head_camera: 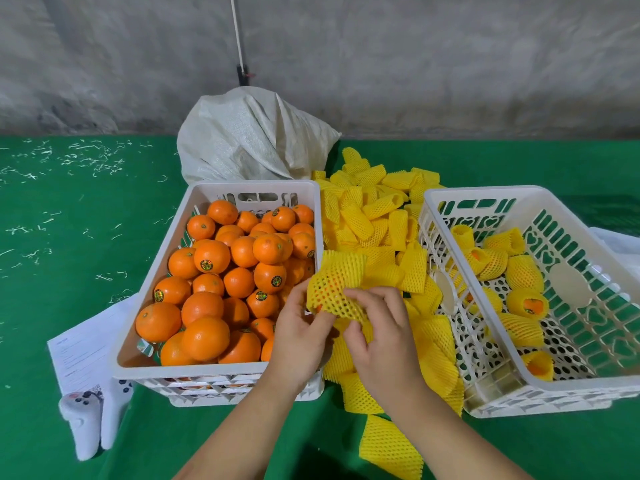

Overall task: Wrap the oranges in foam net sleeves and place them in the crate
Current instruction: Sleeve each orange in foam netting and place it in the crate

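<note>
orange (320, 296) under inspection sits inside a yellow foam net sleeve (337, 284), held above the gap between the two crates, near centre of the counter (86, 209). only small patches of peel show through the mesh. left hand (299, 336) grips the sleeve's lower left side, fingers curled round it. right hand (377, 327) pinches the sleeve's lower right edge, fingers bent over the net. both forearms enter from the near edge.

left crate (221, 370), white plastic, is heaped with bare oranges (211, 256), several bearing round stickers. right crate (540, 398), white with slotted walls, stands tilted and holds wrapped oranges (526, 304) lying along its far and right parts, well apart from one another in places; one more lies at its near corner.

loose pile of foam net sleeves (367, 216) lies between the crates, running from the far side down to the near edge of the counter, some touching both crates.

white woven sack (252, 136) stands just behind the left crate. printed sheet of paper (81, 348) lies partly under the left crate's near left corner, with a white glove (86, 424) beside it. green cloth covers the counter; pale shreds are scattered over its far left part. grey wall (415, 57) rises behind, with a thin white pole (237, 32) leaning against it.
</note>
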Demonstrator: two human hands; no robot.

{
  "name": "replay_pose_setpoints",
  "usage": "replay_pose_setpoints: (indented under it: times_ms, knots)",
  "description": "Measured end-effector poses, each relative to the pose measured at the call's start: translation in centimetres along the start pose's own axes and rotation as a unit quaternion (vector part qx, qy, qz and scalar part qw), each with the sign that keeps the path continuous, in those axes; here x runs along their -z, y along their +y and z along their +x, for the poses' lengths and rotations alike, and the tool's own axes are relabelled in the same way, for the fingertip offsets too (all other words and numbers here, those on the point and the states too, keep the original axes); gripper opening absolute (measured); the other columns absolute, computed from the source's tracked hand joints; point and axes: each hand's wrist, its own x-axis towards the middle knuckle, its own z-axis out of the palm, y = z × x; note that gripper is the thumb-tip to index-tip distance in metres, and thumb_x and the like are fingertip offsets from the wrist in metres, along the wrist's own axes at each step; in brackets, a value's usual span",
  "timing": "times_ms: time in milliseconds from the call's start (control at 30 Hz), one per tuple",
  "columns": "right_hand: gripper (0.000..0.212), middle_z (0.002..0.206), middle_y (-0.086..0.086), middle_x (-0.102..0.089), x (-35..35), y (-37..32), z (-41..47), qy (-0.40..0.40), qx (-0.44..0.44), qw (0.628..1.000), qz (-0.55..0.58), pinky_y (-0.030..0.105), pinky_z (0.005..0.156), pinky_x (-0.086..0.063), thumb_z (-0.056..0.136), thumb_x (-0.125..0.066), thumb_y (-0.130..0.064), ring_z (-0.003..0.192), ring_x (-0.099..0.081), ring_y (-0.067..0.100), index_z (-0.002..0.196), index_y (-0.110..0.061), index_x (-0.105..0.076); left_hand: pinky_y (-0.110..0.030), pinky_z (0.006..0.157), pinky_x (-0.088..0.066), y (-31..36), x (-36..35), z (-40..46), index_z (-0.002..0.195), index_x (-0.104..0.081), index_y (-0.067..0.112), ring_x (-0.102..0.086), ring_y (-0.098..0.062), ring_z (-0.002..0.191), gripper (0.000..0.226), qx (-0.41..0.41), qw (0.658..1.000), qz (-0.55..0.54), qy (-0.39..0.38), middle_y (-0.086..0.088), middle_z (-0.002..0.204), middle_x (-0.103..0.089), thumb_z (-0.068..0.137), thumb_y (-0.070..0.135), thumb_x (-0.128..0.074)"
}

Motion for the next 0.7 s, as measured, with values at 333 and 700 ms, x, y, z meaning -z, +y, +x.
replay_pose_setpoints:
  times_ms: [333,700]
  knots:
    - [0.044,0.117,-0.005,-0.048,0.4,1.2,1.9,0.024,-0.048,0.998,0.024,0.029,0.085,-0.049,0.092,-0.044,-0.002,0.108,-0.055,0.017,0.127,-0.015,-0.068,-0.032,0.098,-0.056,0.0,1.3,0.2,0.149,-0.048,0.032,-0.064,-0.022,0.128,0.073,0.012,0.99,0.052,-0.128,-0.002,0.141,-0.064,0.088,0.031,-0.087]
    - [0.022,0.103,-0.008,-0.063,0.3,2.5,1.1,-0.01,-0.169,0.984,0.063,0.025,0.071,-0.049,0.096,-0.066,-0.009,0.088,-0.061,0.007,0.112,-0.024,-0.062,-0.028,0.075,-0.056,0.8,-0.1,-0.2,0.136,-0.056,0.016,-0.069,-0.019,0.092,0.044,-0.004,1.0,0.009,-0.011,-0.006,0.108,-0.073,0.096,0.011,-0.074]
